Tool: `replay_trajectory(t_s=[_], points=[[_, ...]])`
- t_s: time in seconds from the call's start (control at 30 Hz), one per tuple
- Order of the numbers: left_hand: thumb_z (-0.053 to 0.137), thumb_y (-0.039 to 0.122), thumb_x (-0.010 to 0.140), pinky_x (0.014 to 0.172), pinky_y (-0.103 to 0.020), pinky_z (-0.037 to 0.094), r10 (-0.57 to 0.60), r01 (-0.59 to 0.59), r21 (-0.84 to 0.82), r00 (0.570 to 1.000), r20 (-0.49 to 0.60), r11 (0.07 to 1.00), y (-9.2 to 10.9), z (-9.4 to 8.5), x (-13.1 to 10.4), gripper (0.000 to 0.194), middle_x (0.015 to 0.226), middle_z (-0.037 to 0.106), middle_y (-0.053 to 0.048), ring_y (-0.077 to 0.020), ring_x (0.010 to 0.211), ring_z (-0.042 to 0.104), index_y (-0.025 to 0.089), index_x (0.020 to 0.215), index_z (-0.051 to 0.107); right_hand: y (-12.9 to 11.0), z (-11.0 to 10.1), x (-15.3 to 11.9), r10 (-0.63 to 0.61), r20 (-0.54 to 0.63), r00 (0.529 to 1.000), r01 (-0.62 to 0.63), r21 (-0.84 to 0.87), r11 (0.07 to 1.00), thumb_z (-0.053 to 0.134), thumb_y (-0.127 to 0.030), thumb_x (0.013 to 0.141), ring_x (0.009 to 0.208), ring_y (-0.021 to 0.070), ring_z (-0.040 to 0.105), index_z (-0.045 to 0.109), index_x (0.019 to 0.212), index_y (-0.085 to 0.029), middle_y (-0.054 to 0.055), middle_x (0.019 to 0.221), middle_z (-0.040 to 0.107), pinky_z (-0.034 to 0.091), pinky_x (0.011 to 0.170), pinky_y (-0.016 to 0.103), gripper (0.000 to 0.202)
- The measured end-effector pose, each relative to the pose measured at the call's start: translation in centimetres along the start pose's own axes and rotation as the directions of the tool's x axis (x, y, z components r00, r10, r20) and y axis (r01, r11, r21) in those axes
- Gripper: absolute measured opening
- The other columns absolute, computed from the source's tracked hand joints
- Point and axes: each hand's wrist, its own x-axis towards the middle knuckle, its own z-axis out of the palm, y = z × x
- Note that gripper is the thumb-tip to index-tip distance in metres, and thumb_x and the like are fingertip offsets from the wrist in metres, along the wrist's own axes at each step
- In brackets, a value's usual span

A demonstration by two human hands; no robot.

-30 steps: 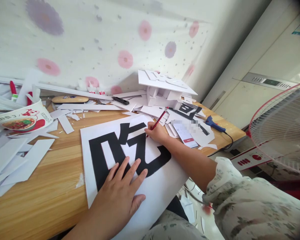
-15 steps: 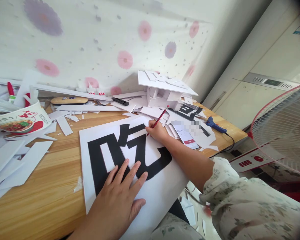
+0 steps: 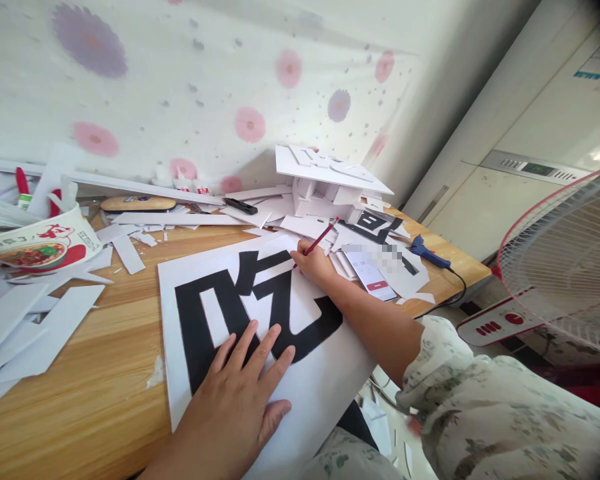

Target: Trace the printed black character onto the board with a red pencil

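While my left hand [image 3: 245, 393] lies spread, palm down, across the white board [image 3: 315, 393] and its black character [image 3: 321, 335], I have the right hand [image 3: 313, 262], well apart, pinching a red pencil [image 3: 323, 235], its tip beside the far strokes. The board sits on the wooden table [image 3: 100, 347], left of the phone [image 3: 370, 270].

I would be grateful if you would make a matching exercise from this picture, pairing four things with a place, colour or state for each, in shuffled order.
Column one
1. Pencil
2. Left hand
3. Glue gun
4. Phone

Column two
A. Blue, with a dark cord
B. Screen lit, showing a red button
C. Gripped in the right hand
D. Fingers spread over a black character

Pairs: 1-C, 2-D, 3-A, 4-B
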Motion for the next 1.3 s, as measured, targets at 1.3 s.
replay_trajectory(t_s=[1.3], points=[[0.047,0.058,0.090,0.116,-0.054,0.024,-0.098,0.247,-0.308,0.899,0.427,0.919,-1.0,-4.4,1.8,0.060,0.157,0.019,0.001,-0.0310,0.146,0.013,0.036,0.144,0.037,0.8,0.3,-7.4,0.081,-0.007,0.997,-0.064,0.543,0.837,0.070,-0.045,0.068,0.041,0.0100,0.049,0.045,0.058,-0.022,-0.006,0.041,0.051,0.044,0.048,0.023,0.036]])
